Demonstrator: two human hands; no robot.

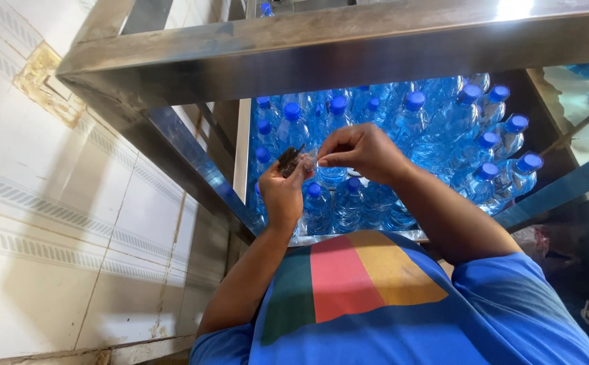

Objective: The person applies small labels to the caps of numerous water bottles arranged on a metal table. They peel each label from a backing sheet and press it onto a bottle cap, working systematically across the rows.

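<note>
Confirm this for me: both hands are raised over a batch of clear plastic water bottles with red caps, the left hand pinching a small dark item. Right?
Not quite. The head view shows the water bottles have blue caps, not red. The rest holds: the left hand pinches a small dark item, and the right hand is raised beside it.

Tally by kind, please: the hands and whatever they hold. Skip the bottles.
Hands: 2, left hand and right hand
small dark object: 1, held in the left fingers, right fingers pinching at its edge
Total: 3

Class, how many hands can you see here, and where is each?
2. The left hand holds a small dark object above the blue-capped bottles; the right hand, fingertips pinched, is just beside it. None seem hidden.
</note>
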